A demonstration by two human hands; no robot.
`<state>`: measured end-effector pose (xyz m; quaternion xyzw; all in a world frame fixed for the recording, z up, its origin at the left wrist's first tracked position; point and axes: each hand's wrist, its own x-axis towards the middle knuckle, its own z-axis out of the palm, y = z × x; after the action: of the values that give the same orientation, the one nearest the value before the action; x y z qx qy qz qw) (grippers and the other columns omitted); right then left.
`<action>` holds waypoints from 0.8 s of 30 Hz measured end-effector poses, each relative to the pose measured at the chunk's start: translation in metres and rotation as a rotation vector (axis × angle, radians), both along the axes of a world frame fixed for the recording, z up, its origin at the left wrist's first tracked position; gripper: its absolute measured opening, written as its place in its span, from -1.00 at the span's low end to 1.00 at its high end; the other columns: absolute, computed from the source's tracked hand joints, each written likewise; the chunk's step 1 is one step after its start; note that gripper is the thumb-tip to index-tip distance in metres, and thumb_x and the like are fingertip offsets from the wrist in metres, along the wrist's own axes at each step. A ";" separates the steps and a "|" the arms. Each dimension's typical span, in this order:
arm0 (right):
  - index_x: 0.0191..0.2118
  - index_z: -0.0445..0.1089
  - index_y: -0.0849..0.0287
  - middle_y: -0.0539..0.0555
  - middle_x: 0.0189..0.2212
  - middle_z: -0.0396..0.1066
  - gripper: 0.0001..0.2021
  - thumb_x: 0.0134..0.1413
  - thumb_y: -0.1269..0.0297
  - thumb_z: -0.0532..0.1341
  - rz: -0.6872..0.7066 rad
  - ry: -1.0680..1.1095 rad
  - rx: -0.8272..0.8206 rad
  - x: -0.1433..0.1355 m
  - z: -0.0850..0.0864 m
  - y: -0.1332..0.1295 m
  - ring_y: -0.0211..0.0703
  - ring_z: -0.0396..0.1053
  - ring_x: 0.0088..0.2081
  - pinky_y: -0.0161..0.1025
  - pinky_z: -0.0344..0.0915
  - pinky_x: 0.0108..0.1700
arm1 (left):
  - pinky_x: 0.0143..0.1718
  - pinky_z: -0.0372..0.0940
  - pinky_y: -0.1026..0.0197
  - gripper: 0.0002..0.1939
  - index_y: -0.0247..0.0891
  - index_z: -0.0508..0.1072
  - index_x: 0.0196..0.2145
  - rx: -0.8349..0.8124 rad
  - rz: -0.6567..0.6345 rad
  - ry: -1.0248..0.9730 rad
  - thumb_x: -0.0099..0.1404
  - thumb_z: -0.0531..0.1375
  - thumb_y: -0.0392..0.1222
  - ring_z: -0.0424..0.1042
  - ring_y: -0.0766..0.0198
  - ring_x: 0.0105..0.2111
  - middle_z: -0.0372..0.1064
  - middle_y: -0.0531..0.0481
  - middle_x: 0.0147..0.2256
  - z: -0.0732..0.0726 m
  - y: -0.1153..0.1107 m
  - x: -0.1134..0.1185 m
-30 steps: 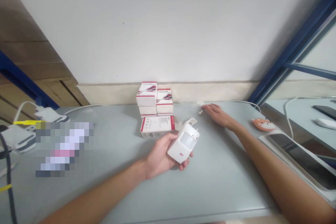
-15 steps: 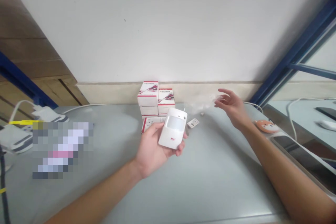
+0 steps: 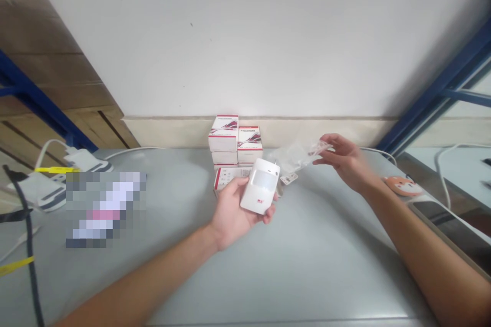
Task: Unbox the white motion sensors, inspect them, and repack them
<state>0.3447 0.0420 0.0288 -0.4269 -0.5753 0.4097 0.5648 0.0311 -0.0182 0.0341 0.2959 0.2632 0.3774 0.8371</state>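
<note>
Resting in my left hand point(image 3: 233, 212) is a white sensor device point(image 3: 260, 186) with a pale window, red lettering and a short antenna at its top. My left fingers wrap around its sides. Further right, my right hand point(image 3: 343, 158) pinches the end of a clear plastic bag point(image 3: 297, 156), which spreads leftward over the grey table. A small printed card point(image 3: 289, 179) lies just below the bag. Behind the device stand stacked white and red boxes point(image 3: 223, 133), and another box point(image 3: 227, 177) lies in front of them, partly hidden by the device.
Chargers point(image 3: 82, 159) and cables lie at the left, near a blurred-out object point(image 3: 107, 209). An orange animal-face item point(image 3: 402, 185) and a dark phone-like device point(image 3: 448, 230) are at the right. A white wall point(image 3: 249, 41) rises behind the table point(image 3: 287, 271).
The bag now stretches out clearly from my right fingers, which have closed more on it. My left hand still holds the device. The whole view has shifted slightly.
</note>
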 end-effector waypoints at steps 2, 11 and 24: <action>-0.11 0.47 0.00 0.01 -0.21 0.50 -0.69 0.05 0.14 0.49 0.027 -0.002 -0.003 -0.001 0.001 -0.002 -0.05 0.54 -0.16 -0.03 0.59 -0.11 | -0.38 0.25 0.10 -0.56 -0.41 0.50 -0.05 0.013 -0.004 0.009 0.43 0.01 -0.01 0.46 0.07 -0.43 0.51 -0.31 -0.26 -0.001 0.000 0.000; -0.12 0.50 0.01 0.02 -0.16 0.49 -0.75 0.11 0.17 0.47 0.045 -0.141 0.045 -0.003 0.006 -0.007 -0.11 0.48 -0.19 -0.13 0.49 -0.11 | -0.40 0.29 0.10 -0.61 -0.37 0.46 -0.03 0.191 0.082 0.026 0.43 0.03 -0.03 0.47 0.09 -0.46 0.55 -0.30 -0.25 -0.005 0.004 -0.003; -0.13 0.52 -0.04 -0.01 -0.21 0.50 -0.75 0.06 0.24 0.48 -0.010 0.040 0.052 -0.011 0.012 -0.010 -0.11 0.50 -0.20 -0.14 0.53 -0.17 | -0.44 0.26 0.13 -0.56 -0.41 0.46 -0.03 0.190 -0.061 0.068 0.44 -0.02 -0.01 0.48 0.09 -0.47 0.53 -0.30 -0.28 -0.006 0.003 -0.003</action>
<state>0.3339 0.0318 0.0408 -0.4065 -0.5721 0.4005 0.5891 0.0285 -0.0152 0.0281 0.3944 0.2456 0.3647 0.8069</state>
